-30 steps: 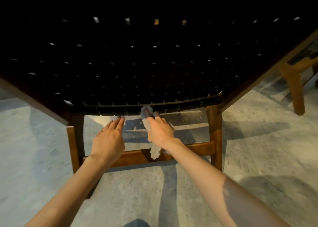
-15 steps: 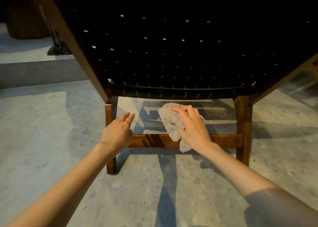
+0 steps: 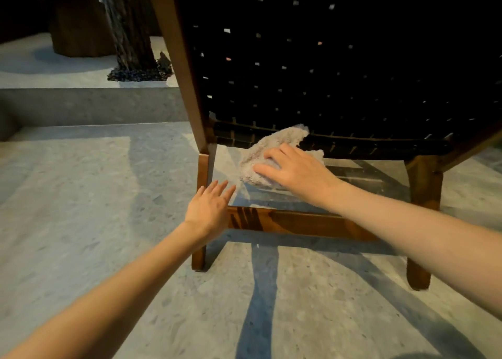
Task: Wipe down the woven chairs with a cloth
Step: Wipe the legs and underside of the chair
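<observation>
Looking down, we see the speckled floor (image 3: 81, 209) filling the view, with the woven chair (image 3: 339, 73) rising from 12 to 3 o'clock. A raised step (image 3: 89, 105) and a dark trunk (image 3: 130, 32) stand at 10 to 11 o'clock. Our right hand (image 3: 296, 171) clutches the cloth (image 3: 274, 146) against the chair's lower woven edge. Our left hand (image 3: 209, 209), fingers straight, hovers by the leg at 8 o'clock of the cloth; we cannot tell whether it touches.

Right hand (image 3: 296, 172) grips a pale cloth (image 3: 274, 146) against the lower rail (image 3: 380, 144) of the woven chair (image 3: 326, 73); left hand (image 3: 207, 209), fingers straight, just beside its left leg (image 3: 203, 168).
</observation>
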A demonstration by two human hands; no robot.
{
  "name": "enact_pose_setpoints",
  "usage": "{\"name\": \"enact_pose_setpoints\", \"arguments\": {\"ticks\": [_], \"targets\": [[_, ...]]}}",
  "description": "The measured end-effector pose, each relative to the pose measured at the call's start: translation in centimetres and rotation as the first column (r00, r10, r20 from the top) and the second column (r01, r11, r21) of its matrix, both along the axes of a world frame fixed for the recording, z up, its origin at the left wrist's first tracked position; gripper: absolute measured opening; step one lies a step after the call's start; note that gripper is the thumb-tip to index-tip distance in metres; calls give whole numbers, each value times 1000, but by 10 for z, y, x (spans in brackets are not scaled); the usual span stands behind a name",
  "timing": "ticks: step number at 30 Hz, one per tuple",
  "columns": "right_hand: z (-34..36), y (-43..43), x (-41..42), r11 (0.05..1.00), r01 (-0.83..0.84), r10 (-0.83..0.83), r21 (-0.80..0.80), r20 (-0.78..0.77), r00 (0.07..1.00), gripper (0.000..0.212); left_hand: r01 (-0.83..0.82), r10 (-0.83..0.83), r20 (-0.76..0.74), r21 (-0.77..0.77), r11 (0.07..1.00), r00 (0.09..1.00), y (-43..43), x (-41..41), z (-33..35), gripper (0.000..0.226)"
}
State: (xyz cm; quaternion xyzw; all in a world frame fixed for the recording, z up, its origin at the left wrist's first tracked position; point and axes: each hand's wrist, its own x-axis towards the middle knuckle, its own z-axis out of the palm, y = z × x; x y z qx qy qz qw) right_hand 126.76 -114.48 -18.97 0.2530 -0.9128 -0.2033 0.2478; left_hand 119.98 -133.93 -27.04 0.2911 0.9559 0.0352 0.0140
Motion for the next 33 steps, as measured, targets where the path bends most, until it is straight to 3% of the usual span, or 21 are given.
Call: {"name": "enact_pose_setpoints", "arguments": {"ticks": [3,6,9,12,17,25,28,33], "targets": [[6,-7,-28,987,-77,87,140,-68,994,36,4,-5,-21,-43,999,1000,1,-8,-6,72],[5,-14,-63,976,-33,57,214,-105,993,37,-28,29,14,-61,998,999,1,-12,-14,68],[-8,-27,-99,982,65,-45,178,-114,992,41,-31,31,2,-100,994,1000,-1,-14,-23,67],[-28,-30,-130,987,151,-156,50,98,983,62,-37,35,-22,-113,993,999,0,-17,-30,68],[-41,-16,-141,998,66,-67,15,105,992,74,-64,60,-30,-142,988,998,16,-23,-37,68],[-42,42,-115,999,24,-26,47,44,999,61,22,-41,-62,-277,961,997,66,-17,-34,70],[-40,83,-87,994,108,-111,28,109,988,54,50,-64,-38,-309,950,997,89,-12,-33,68],[-38,160,-37,939,320,-270,-126,305,913,100,120,-142,-25,-403,907,990,131,3,-38,71]]}}
